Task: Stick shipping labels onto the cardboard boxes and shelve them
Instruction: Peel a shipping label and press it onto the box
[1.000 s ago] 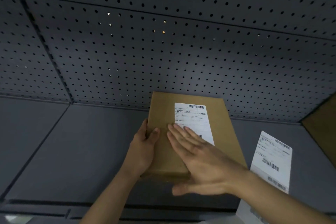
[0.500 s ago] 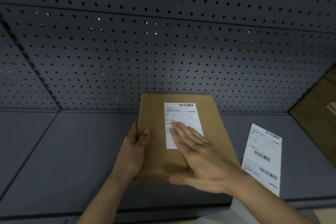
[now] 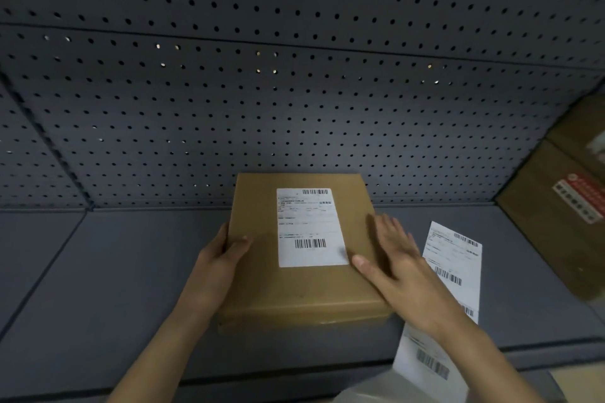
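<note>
A flat brown cardboard box (image 3: 262, 278) lies on the grey shelf (image 3: 131, 271), its far end against the pegboard wall. A white shipping label (image 3: 309, 226) with barcodes sits flat on the box top. My left hand (image 3: 219, 267) grips the box's left edge, thumb on top. My right hand (image 3: 397, 267) lies flat with straight fingers on the right part of the box top, just right of the label. A strip of white labels (image 3: 453, 268) lies on the shelf to the right, partly under my right arm.
A grey pegboard wall (image 3: 294, 91) backs the shelf. Larger brown cardboard boxes (image 3: 556, 222), one with a red and white sticker, stand at the right end of the shelf. The shelf's front edge runs across the bottom.
My right hand has slid from on top of the label to the right side of the box, uncovering the whole label. My left hand has kept its grip on the left edge.
</note>
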